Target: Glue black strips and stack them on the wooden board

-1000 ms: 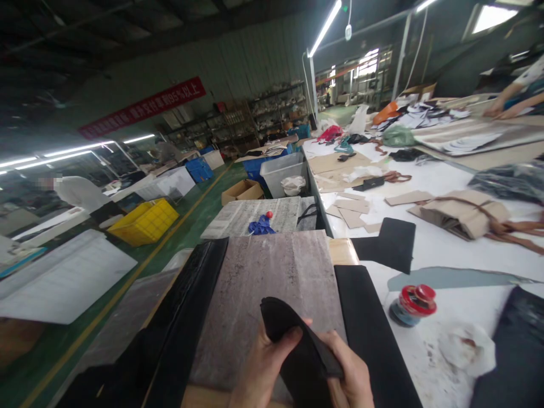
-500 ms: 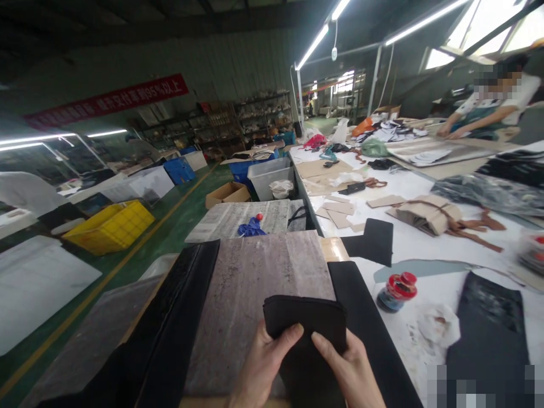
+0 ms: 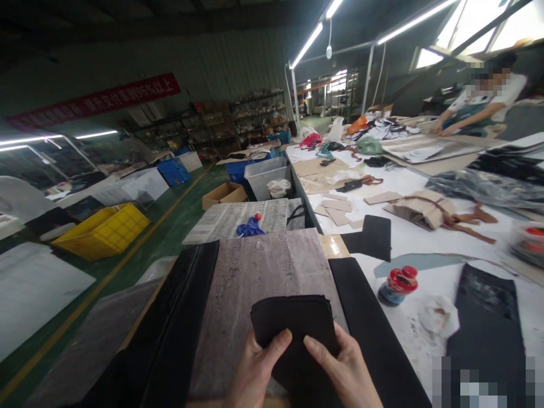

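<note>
A stack of black sheet pieces (image 3: 297, 320), which look like leather or fabric, is held up in front of me. My left hand (image 3: 266, 362) grips its left side with the thumb on top. On the right side, my right hand (image 3: 342, 362) grips it the same way; the fingers of both hands are hidden behind. Below lies a worn, stained board (image 3: 259, 272). Long black strips of material flank it, one on the left (image 3: 178, 317) and one on the right (image 3: 374, 328).
On the white table (image 3: 314, 209) at right stand a red-capped bottle (image 3: 398, 286), a crumpled white wad (image 3: 437, 317), black pieces (image 3: 488, 317) and a tied cardboard bundle (image 3: 423, 211). A co-worker (image 3: 480, 102) is across the table. Yellow (image 3: 104, 229) and grey bins (image 3: 266, 175) stand on the floor.
Both hands and the black stack have shifted slightly left over the board, still gripped. The whole view has also shifted a little.
</note>
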Demonstrator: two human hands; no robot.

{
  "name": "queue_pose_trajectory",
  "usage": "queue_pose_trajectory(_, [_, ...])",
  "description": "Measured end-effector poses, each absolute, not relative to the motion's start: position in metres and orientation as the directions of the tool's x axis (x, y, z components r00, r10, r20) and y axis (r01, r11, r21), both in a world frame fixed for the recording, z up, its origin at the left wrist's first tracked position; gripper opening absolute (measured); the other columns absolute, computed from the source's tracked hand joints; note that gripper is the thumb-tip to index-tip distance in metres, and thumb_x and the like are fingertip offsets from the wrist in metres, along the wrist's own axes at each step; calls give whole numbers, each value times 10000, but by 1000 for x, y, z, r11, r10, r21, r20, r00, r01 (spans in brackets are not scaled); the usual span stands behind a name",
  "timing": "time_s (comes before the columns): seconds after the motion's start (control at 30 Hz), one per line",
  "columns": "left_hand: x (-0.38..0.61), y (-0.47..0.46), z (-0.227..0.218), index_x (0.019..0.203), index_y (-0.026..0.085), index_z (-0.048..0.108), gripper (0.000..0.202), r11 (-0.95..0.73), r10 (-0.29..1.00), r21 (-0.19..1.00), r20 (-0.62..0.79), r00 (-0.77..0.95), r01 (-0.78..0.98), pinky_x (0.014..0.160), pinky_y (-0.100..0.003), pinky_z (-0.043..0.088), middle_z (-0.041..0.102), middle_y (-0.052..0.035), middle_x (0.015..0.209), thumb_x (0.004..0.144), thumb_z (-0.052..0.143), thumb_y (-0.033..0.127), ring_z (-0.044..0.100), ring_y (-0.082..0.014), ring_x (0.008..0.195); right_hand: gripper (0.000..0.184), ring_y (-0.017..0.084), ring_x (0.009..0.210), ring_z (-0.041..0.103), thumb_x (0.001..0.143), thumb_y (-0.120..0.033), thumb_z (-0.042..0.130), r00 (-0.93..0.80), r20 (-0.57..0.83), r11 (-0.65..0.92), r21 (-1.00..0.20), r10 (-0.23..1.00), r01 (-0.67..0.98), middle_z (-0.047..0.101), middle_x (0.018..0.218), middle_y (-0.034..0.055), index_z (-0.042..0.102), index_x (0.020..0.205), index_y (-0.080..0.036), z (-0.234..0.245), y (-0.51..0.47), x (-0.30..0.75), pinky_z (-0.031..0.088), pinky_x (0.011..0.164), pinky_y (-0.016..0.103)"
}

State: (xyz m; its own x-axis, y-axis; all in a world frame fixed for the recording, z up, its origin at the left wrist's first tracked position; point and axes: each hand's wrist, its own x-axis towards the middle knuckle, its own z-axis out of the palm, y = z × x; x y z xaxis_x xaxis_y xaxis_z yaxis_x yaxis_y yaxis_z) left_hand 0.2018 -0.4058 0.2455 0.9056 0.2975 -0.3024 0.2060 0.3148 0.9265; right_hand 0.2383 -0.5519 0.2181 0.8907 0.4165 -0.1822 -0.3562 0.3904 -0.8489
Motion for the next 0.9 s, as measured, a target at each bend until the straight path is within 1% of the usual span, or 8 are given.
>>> queue_pose_trajectory(0.1, [200, -404, 240, 1045, 174, 748, 520, 316, 279, 928, -291, 915, 198, 906, -414, 564, 773, -114, 1054, 669, 850, 518, 716, -327, 1014, 367, 246, 919, 682, 786, -463, 766, 901, -166, 381, -864, 400, -329, 740, 982, 64, 711, 1045, -210, 218, -555, 237, 563, 847, 358])
queue_pose_trajectory(0.17, [199, -402, 233, 1070, 176, 738, 514, 294, 277, 937, -272, 922, 189, 929, -415, 553, 768, -111, 1076, 694, 837, 513, 709, -321, 1034, 308, 205, 848, 652, 815, -486, 729, 918, -135, 379, -881, 372, -283, 703, 899, 34, 692, 959, -217, 219, -560, 237, 556, 790, 305])
queue_pose_trajectory(0.23, [197, -400, 226, 1095, 180, 727, 507, 268, 279, 945, -263, 924, 188, 951, -410, 540, 763, -104, 1098, 719, 822, 506, 701, -312, 1054, 300, 171, 781, 605, 849, -516, 678, 938, -102, 364, -903, 332, -227, 656, 845, 15, 663, 916, -224, 220, -566, 238, 535, 720, 257])
queue_pose_trajectory(0.3, [195, -398, 220, 1106, 180, 720, 493, 255, 284, 947, -268, 921, 197, 961, -409, 534, 761, -98, 1102, 736, 812, 493, 699, -305, 1056, 323, 152, 749, 558, 877, -547, 627, 958, -74, 313, -936, 277, -163, 624, 836, 10, 653, 937, -230, 223, -573, 240, 504, 670, 223])
queue_pose_trajectory(0.4, [193, -395, 215, 1098, 183, 716, 494, 221, 331, 955, -266, 905, 200, 960, -404, 539, 762, -86, 1096, 719, 828, 480, 694, -301, 1061, 365, 133, 698, 491, 895, -580, 581, 974, -56, 210, -972, 219, -103, 570, 787, -1, 665, 956, -231, 228, -579, 245, 452, 616, 198])
queue_pose_trajectory(0.5, [192, -394, 212, 1108, 193, 708, 503, 175, 368, 966, -245, 897, 192, 967, -382, 537, 755, -71, 1119, 710, 839, 470, 679, -293, 1094, 379, 124, 655, 448, 881, -592, 591, 973, -54, 173, -980, 226, -95, 526, 723, -14, 669, 912, -222, 233, -581, 250, 418, 587, 199])
queue_pose_trajectory(0.7, [189, -389, 200, 1129, 189, 699, 491, 212, 325, 956, -265, 908, 203, 970, -390, 528, 760, -75, 1103, 738, 824, 458, 691, -287, 1068, 379, 144, 701, 494, 853, -577, 636, 963, -58, 177, -978, 265, -108, 578, 763, 7, 667, 883, -200, 235, -582, 255, 428, 635, 234])
queue_pose_trajectory(0.9, [190, -390, 203, 1109, 189, 718, 516, 227, 340, 957, -254, 906, 183, 982, -405, 522, 753, -89, 1125, 686, 863, 447, 684, -301, 1081, 365, 138, 710, 483, 876, -552, 625, 937, -77, 217, -963, 340, -158, 575, 768, 6, 658, 846, -190, 236, -585, 252, 404, 645, 238])
